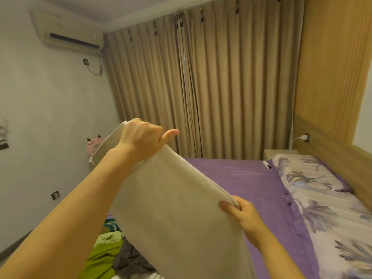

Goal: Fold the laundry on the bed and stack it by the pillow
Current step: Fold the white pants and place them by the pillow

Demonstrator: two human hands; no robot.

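Room: beige curtains (221,87) behind the bed (241,178), air conditioner (68,31) high on the left wall
Bed: purple sheet, floral pillow (310,176) along the headboard edge on the right
Towel (171,208): cream cloth held up in the air above the bed's near left corner, hanging down from both hands
Left hand (138,137): raised, fingers curled round the towel's top edge, thumb sticking out
Right hand (241,212): lower, pinching the towel's right edge between thumb and fingers
Laundry (112,252): green, teal and grey clothes heaped unfolded at the bed's near left corner, partly hidden behind the towel
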